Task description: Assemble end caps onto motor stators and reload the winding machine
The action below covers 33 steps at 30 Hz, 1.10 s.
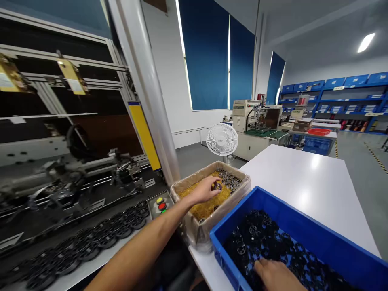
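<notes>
My left hand [206, 191] is over a plastic-lined cardboard box [194, 226], with its fingers closed on a small round dark part [217, 186] showing yellowish glints. Under it in the box lie a tangle of yellow strands [209, 207] and many small wheel-shaped metallic parts [232, 180]. Down at the bottom edge of the view, my right hand [275, 275] reaches into a blue plastic bin [306, 220]. Its fingers are drawn together among loose black spoked parts [266, 238]. What they pinch, if anything, is hidden.
On the left is a machine with a row of black spoked rings [87, 242] along its front. Colored push buttons [162, 206] sit beside the box. A grey post [148, 89] rises behind them. A white table [291, 173], a fan [222, 140] and blue shelving [342, 99] are farther off.
</notes>
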{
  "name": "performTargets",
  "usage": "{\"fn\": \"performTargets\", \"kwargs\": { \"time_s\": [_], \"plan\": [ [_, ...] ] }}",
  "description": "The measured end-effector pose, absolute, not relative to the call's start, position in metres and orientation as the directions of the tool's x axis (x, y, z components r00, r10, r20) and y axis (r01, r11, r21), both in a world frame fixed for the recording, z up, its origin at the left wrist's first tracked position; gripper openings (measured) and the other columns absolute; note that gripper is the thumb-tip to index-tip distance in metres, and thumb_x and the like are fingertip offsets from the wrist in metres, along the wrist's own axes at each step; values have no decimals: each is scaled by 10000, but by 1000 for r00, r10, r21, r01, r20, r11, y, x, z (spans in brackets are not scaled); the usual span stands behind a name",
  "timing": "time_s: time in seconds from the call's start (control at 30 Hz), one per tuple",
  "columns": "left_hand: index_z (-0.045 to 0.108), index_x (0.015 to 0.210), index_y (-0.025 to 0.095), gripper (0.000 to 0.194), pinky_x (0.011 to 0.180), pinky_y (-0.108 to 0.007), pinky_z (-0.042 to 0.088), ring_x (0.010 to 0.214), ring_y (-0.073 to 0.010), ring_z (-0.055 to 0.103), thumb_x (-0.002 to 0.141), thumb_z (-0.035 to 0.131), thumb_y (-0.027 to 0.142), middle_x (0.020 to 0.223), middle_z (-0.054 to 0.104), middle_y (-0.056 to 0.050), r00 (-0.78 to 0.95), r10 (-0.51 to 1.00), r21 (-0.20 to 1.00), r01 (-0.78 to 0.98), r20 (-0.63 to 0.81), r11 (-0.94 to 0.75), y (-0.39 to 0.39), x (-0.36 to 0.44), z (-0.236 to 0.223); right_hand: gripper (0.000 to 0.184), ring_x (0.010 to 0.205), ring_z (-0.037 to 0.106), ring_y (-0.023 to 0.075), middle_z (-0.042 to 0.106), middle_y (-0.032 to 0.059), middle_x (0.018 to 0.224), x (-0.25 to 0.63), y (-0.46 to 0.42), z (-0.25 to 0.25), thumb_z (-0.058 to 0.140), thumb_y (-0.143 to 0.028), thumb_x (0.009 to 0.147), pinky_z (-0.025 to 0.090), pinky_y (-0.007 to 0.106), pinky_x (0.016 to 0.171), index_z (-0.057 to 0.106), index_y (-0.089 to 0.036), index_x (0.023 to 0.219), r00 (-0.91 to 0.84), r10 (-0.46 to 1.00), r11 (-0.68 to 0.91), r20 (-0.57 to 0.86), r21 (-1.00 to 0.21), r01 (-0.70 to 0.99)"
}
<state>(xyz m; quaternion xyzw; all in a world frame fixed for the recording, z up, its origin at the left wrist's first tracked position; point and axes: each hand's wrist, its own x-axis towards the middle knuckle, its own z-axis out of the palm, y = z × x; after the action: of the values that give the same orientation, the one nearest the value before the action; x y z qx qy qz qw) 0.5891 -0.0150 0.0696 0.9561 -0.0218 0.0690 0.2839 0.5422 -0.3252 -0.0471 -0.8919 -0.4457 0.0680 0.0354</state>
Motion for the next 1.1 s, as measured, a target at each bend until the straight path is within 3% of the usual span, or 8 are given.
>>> {"fn": "performTargets", "kwargs": {
  "time_s": [0.1,0.17,0.23,0.3,0.5,0.77,0.93,1.1],
  "plan": [
    [587,1254,191,370,827,-292,530,911,-153,627,898,636,283,1166,624,-79,976,-38,711,-181,212,-679,-34,491,63,304,914,697,279,706,148,990,531,-323,-16,463,-18,820,554,398,822,664,-142,1012,528,839,-507,132,-167,846],
    [616,1219,176,404,763,-273,522,864,-151,629,847,701,310,1109,635,-87,971,-28,945,-237,237,-223,-53,436,52,228,901,667,232,666,122,961,517,-317,12,438,-64,907,549,363,815,621,-153,1011,415,800,-344,434,-235,909],
    [669,1151,177,441,795,-280,517,894,-163,639,747,811,285,1109,649,-90,974,-17,965,-223,227,140,-72,399,43,164,880,642,196,629,99,947,498,-308,40,495,-80,914,543,317,786,589,-161,1021,310,677,-166,668,-272,948],
    [714,1081,187,459,825,-282,520,904,-165,655,655,882,216,1094,684,-83,975,4,930,-213,222,298,-89,379,39,187,878,627,176,611,89,952,477,-299,62,534,-55,891,538,290,767,586,-163,1035,275,616,-59,738,-305,950],
    [745,1070,190,522,792,-229,534,842,-144,699,580,921,151,961,766,-57,981,62,884,-190,181,427,-118,358,36,275,826,639,171,636,76,902,434,-288,72,541,0,851,567,283,681,609,-164,1061,264,566,103,781,-385,917],
    [737,1029,169,518,750,-177,542,781,-111,722,552,937,149,864,787,-39,991,83,811,-131,102,571,-135,349,22,321,842,643,175,633,92,919,431,-291,63,545,29,826,578,285,691,626,-150,1079,219,567,76,794,-315,946],
    [723,1045,174,499,801,-234,567,852,-155,740,588,922,154,918,794,-58,984,140,816,-168,108,554,-130,342,19,418,985,644,230,644,146,1046,435,-290,59,555,-12,803,602,364,810,577,-105,1211,88,645,106,759,-203,973],
    [719,1049,178,525,776,-233,568,833,-159,744,569,933,178,908,795,-51,990,116,815,-136,85,564,-127,340,13,319,975,643,228,657,153,1009,442,-289,52,590,-55,850,602,359,815,600,-68,1169,-5,641,107,768,-83,991]
  ]
}}
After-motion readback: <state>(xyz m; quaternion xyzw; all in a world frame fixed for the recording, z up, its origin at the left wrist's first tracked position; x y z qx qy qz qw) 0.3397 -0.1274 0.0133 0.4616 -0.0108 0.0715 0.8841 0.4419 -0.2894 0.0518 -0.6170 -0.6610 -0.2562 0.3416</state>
